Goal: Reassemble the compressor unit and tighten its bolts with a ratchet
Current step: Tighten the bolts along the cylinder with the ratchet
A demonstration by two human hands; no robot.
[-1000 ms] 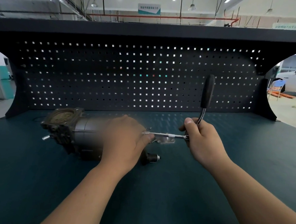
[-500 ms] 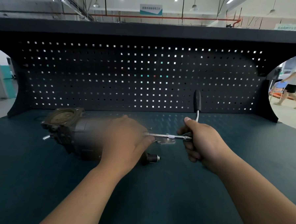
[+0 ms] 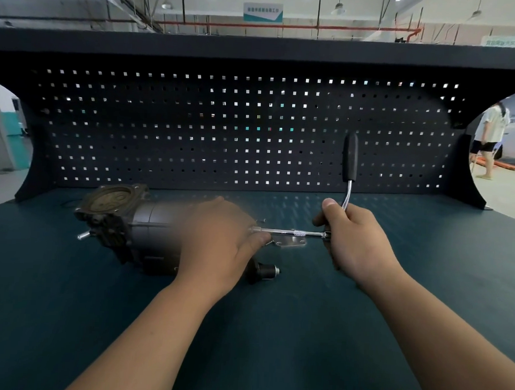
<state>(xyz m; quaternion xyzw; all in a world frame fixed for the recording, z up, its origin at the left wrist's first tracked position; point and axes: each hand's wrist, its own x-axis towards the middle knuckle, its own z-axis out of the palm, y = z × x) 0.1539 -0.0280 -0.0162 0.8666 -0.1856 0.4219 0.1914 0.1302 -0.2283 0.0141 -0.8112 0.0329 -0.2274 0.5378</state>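
The grey compressor unit lies on its side on the dark bench, its round brass-coloured end facing left and back. My left hand wraps over its right end and hides the bolts there. A chrome ratchet with a black grip stands nearly upright, and a long extension bar runs from its head leftward to the compressor under my left hand. My right hand grips the ratchet near its head.
A small metal bracket lies on the bench just below the extension bar. A dark pegboard closes the back. Far right, a person walks past beyond the bench.
The ratchet handle tilted away from me half a second ago and now stands taller again. My left hand stays on the compressor. The passing person moved left.
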